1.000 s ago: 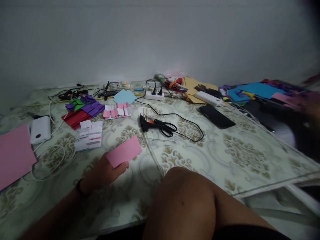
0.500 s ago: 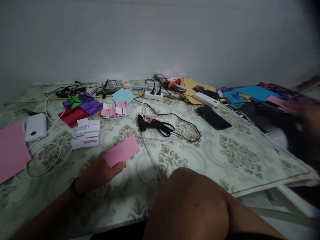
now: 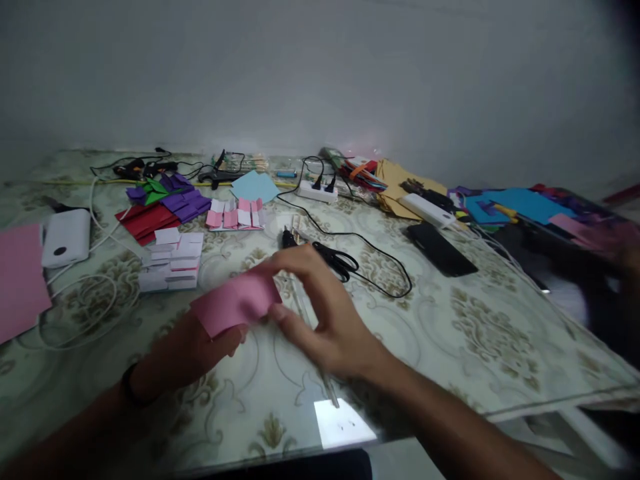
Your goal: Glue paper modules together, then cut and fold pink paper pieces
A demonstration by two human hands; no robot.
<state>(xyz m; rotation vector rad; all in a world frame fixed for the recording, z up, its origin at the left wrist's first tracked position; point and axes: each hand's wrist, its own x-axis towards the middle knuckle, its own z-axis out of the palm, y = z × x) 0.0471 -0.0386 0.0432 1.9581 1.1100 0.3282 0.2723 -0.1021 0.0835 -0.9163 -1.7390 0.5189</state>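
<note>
A small folded piece of pink paper is raised above the patterned tablecloth. My left hand, with a dark band at the wrist, grips its left end, thumb along the lower edge. At the right end, my right hand has its fingers at the top edge and its thumb at the lower corner, somewhat blurred. Behind that hand lies a black glue gun, partly hidden, with its coiled cord. White folded papers and pink-and-white folded papers lie beyond my left hand.
Pink sheets and a white power bank are at the left. Red and purple folded papers sit farther back. A power strip, a black phone and coloured sheets occupy the back and right. Another person's blurred arm is at far right.
My right hand has come in from the right and reached the pink paper's right end. The bare knee at the front has left the view. My left hand keeps its hold.
</note>
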